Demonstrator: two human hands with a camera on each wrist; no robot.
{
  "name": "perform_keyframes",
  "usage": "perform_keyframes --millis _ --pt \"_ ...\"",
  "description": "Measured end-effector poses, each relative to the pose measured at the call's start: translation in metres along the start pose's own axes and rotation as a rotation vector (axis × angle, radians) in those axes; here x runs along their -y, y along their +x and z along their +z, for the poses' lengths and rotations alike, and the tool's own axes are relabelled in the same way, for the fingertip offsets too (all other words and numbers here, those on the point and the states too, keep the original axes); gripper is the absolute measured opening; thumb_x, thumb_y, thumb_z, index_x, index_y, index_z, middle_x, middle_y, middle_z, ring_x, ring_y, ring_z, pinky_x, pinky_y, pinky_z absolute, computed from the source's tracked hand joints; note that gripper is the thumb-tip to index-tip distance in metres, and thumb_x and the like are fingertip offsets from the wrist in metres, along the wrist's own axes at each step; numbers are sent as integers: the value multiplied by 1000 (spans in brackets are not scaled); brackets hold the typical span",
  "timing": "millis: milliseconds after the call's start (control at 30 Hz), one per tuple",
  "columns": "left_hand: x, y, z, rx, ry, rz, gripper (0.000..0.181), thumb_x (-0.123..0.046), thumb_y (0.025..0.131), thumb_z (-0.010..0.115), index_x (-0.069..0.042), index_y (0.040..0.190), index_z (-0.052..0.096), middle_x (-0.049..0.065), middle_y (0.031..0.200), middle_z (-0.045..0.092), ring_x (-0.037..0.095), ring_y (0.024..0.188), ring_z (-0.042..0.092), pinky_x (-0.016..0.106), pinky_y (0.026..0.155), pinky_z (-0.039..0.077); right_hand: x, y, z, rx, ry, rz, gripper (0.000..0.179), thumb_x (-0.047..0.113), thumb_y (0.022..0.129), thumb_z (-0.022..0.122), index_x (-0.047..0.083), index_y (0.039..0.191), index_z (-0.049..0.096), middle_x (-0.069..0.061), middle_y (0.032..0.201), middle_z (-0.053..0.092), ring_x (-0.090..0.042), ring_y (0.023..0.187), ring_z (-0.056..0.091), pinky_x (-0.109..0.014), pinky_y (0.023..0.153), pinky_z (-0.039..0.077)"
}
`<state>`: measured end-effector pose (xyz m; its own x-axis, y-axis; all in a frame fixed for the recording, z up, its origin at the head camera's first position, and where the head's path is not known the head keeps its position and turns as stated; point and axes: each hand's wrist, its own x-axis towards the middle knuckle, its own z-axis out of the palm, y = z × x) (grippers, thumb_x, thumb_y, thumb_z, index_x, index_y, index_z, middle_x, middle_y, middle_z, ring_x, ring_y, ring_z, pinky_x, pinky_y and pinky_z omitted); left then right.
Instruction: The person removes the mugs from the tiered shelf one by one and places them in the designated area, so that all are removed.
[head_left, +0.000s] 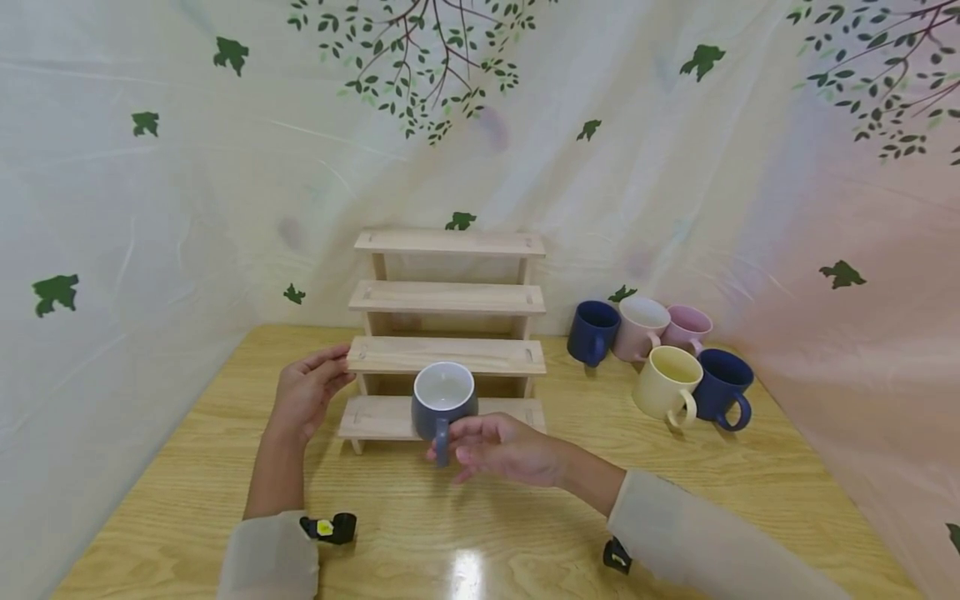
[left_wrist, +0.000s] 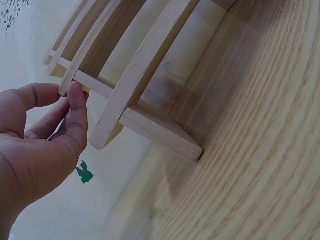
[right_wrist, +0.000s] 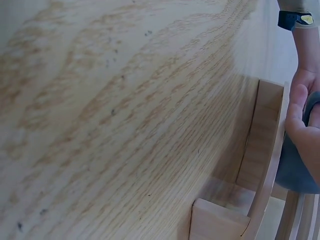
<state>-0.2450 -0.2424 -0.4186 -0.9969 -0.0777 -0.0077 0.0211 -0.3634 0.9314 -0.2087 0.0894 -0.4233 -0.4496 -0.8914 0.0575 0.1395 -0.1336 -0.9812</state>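
A wooden four-tier stepped rack [head_left: 450, 297] stands on the table against the backdrop. At its left side, my left hand [head_left: 306, 392] pinches the end of the second board from the bottom between thumb and fingers, close up in the left wrist view. My right hand [head_left: 510, 448] holds a grey-blue mug [head_left: 429, 417] with a white inside by its handle, which points toward me. The mug is upright at the middle of the lowest board; whether its base bears on that board is hidden. The right wrist view shows only part of the mug [right_wrist: 295, 172] behind the hand.
Right of the rack several mugs stand grouped: a navy mug [head_left: 588, 333], a pale pink mug [head_left: 636, 333], a pink mug [head_left: 686, 321], a yellow mug [head_left: 656, 392] and another navy mug [head_left: 716, 396]. A leaf-patterned cloth [head_left: 225, 183] hangs behind the wooden table [head_left: 390, 517].
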Motion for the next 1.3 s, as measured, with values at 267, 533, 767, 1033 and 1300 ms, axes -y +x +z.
perform_keyframes --millis 267,533,767,1033,1300 --pt "0 1 0 -7 -16 4 22 1 100 62 3 120 72 9 122 66 13 92 71 22 85 61 1 0 -1 -85 -2 -1 18 18 103 65 7 117 65 -7 121 71 -26 121 62 -54 102 54" --pt "-1 1 1 -6 5 6 28 1 101 61 8 128 66 5 118 66 12 92 71 22 85 61 2 -2 -1 -160 -3 -14 8 9 105 59 8 104 66 -6 105 73 -21 104 68 -38 92 59" --pt "-1 0 1 -6 -9 3 21 1 101 61 3 119 72 7 119 67 13 91 71 23 85 61 1 -4 0 -229 2 -34 18 6 106 52 10 98 68 -4 96 72 -17 92 69 -32 85 60" --pt "0 0 1 -2 -24 7 21 2 100 62 4 119 72 4 113 69 13 90 71 23 84 61 3 -9 -2 -341 1 -45 22 6 105 52 11 91 68 -1 86 68 -15 80 66 -27 74 58" --pt "0 0 0 3 -35 10 21 3 100 62 4 118 73 5 115 69 13 89 71 23 84 62 4 -15 -9 -421 -47 -64 23 5 104 51 10 87 66 0 80 61 -13 72 59 -24 67 53"
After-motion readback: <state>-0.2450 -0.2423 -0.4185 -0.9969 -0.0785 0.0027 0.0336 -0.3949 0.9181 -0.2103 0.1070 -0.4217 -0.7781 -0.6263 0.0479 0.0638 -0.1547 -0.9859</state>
